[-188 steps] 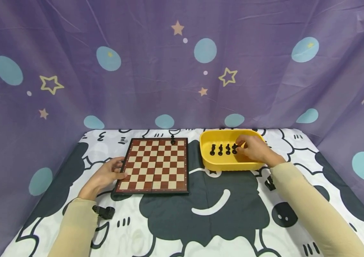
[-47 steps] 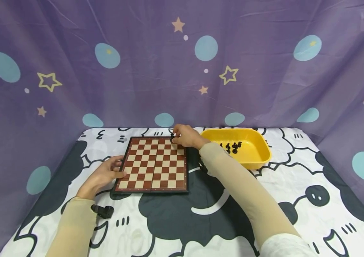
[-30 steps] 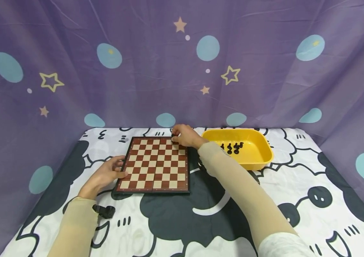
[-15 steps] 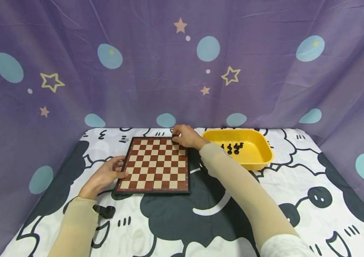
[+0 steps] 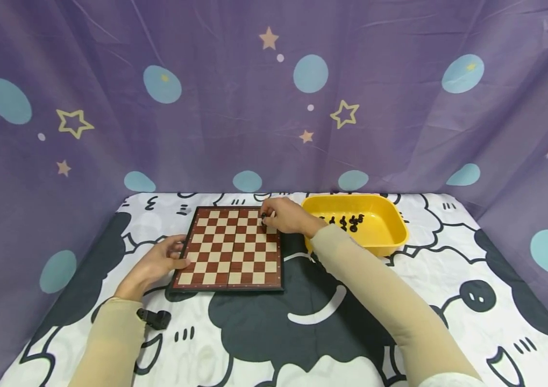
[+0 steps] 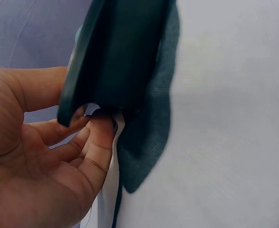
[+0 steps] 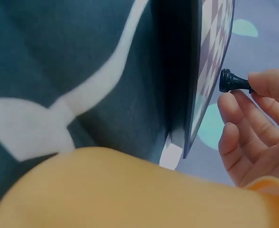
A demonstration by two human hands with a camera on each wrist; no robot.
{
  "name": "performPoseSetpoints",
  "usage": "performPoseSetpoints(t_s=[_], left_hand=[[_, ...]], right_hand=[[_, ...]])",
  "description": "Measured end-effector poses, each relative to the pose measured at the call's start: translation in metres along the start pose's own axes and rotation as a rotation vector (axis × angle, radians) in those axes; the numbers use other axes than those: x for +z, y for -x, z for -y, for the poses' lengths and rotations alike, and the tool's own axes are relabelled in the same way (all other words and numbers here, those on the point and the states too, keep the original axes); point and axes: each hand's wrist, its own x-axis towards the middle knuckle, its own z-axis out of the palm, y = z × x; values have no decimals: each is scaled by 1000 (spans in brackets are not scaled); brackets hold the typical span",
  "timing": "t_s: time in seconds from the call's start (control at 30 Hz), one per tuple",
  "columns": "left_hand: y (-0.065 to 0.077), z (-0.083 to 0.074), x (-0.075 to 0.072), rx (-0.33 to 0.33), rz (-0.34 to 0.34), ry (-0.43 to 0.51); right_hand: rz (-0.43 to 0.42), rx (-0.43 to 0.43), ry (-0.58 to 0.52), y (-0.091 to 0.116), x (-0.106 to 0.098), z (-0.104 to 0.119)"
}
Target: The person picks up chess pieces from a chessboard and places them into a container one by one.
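Observation:
A folding chessboard (image 5: 227, 247) with red-brown and cream squares lies flat, left of the middle. My left hand (image 5: 155, 263) grips its left edge, thumb over the rim; in the left wrist view the fingers (image 6: 99, 137) curl below that dark edge (image 6: 120, 57). Over the far right part of the board, my right hand (image 5: 285, 215) pinches a small black chess piece (image 7: 234, 81) between thumb and fingertips. In the right wrist view its base faces the checkered surface; whether they touch I cannot tell. The hand hides the squares behind it.
A yellow tray (image 5: 382, 247) stands right of the board, with several black chess pieces (image 5: 353, 224) inside; my right forearm partly covers it. Under everything is a black-and-white patterned cloth (image 5: 264, 344). A purple curtain (image 5: 235, 134) closes off the back.
From the tray my right hand came to the board's far edge, stayed there, then shifted slightly nearer with a black chess piece. My left hand has kept its grip on the board.

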Motion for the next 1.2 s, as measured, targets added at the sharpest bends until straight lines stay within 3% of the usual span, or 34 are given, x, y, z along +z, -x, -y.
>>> performPoseSetpoints(t_s=[0.33,0.6,0.9,1.2], left_hand=[[1,0,0,-3,16,9],[0,1,-1,3,24,-5],[1,-1,-3,1,19,-19],[0,1,-2,17,11,-33]], right_hand=[[-1,-39,-14,26,-6,12],[-87,-104,-15,48,-11,13],[-126,-65,-31,69,-17,9],[-190,-84,-9,91,-26,2]])
